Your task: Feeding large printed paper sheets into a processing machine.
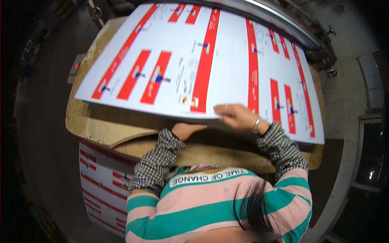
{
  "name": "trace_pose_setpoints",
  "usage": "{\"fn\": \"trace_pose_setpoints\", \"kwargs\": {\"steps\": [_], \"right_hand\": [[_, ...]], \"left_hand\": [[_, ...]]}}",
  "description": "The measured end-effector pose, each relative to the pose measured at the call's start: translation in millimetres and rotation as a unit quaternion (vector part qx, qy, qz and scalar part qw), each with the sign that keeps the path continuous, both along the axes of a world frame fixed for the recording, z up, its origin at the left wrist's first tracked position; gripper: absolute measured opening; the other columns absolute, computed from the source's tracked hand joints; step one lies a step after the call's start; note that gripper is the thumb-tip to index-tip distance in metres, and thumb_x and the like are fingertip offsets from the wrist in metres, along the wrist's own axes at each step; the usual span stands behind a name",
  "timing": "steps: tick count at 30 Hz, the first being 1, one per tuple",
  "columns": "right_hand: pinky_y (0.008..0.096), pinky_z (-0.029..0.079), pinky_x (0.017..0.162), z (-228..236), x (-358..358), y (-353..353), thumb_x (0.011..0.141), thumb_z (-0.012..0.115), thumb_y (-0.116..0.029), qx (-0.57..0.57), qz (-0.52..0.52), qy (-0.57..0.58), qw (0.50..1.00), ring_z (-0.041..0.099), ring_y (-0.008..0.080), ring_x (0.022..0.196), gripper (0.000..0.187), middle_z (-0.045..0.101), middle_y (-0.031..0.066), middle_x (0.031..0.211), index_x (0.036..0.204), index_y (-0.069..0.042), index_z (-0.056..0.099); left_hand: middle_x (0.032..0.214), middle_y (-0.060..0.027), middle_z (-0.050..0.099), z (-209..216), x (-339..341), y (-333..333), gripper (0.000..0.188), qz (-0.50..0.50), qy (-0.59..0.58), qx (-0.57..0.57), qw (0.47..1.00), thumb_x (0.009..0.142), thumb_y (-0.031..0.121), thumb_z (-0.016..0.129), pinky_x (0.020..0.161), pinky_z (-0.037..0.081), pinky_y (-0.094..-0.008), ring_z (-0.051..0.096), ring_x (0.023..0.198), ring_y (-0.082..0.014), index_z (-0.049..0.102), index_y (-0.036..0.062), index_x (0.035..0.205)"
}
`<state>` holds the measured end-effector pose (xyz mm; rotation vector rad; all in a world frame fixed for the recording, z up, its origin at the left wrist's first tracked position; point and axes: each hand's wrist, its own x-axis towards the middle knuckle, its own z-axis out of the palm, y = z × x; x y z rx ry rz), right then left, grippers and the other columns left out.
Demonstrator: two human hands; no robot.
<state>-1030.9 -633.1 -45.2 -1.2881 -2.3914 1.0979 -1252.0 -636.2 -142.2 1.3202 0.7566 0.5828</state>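
Observation:
A large white printed sheet (231,69) with red bands and small blue figures lies across a worn wooden table in front of me. Its near edge stands above the wood, with a dark shadow below. My right hand (237,115) rests over this near edge, fingers stretched to the left and lying flat on the sheet. Close by, my left hand (188,130) is just below the edge with a finger or thumb stretched to the right. Its other fingers are partly hidden.
The wooden table (89,117) has a curved cut-out on my side. A metal roller or bar (283,20) of a machine runs along the far edge. Low at my left lie more printed sheets (103,186). A small box with a red light (75,65) is at the left.

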Motion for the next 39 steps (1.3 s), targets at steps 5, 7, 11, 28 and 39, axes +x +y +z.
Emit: {"fn": "trace_pose_setpoints", "kwargs": {"steps": [5,7,11,28,39], "right_hand": [[0.0326,0.041,0.085,-5.3,1.5,15.8,0.072,0.059,-0.016,-0.035,0.028,0.028,0.999,0.052,0.0301,0.100,0.030,0.052,0.0197,0.110,0.097,0.001,0.058],[0.0319,0.041,0.086,-8.9,3.3,33.1,0.071,0.061,-0.017,-0.136,-0.059,0.028,0.989,0.051,0.0308,0.101,0.034,0.050,0.0204,0.112,0.099,0.002,0.057],[0.0384,0.039,0.079,-92.2,40.3,35.2,0.064,0.062,-0.019,0.242,-0.247,-0.022,0.938,0.049,0.0315,0.089,0.034,0.054,0.0204,0.089,0.089,0.004,0.055],[0.0305,0.044,0.079,35.6,-5.2,-38.5,0.072,0.050,0.000,0.018,-0.028,0.058,0.998,0.056,0.0300,0.096,0.024,0.055,0.0220,0.104,0.094,0.003,0.058],[0.0278,0.044,0.079,-23.9,3.8,-12.9,0.071,0.059,-0.008,-0.077,0.011,0.044,0.996,0.056,0.0217,0.094,0.030,0.056,0.0183,0.106,0.099,0.001,0.057]], "left_hand": [[0.100,-0.0077,0.057,17.1,-6.3,-2.7,0.041,0.051,-0.016,-0.054,0.997,0.067,0.014,0.069,0.083,0.042,-0.0300,0.052,0.092,-0.0164,0.054,-0.0006,0.102],[0.098,-0.0076,0.058,15.5,-11.7,-9.7,0.043,0.044,0.012,-0.006,0.999,0.066,0.017,0.071,0.081,0.043,-0.0313,0.053,0.090,-0.0170,0.054,0.0005,0.102],[0.103,-0.0111,0.056,27.3,8.5,-24.7,0.047,0.018,0.000,0.072,0.997,0.066,0.021,0.070,0.086,0.039,-0.0294,0.052,0.095,-0.0196,0.053,0.0002,0.105],[0.092,-0.0101,0.062,19.1,4.0,-44.2,0.046,0.015,0.169,-0.013,0.985,0.068,0.035,0.067,0.076,0.043,-0.0280,0.057,0.082,-0.0179,0.057,0.0026,0.099],[0.101,-0.0127,0.058,-23.6,7.6,-39.4,0.049,0.007,0.145,0.014,0.989,0.069,0.036,0.065,0.081,0.041,-0.0296,0.054,0.090,-0.0229,0.055,0.0035,0.104]]}}
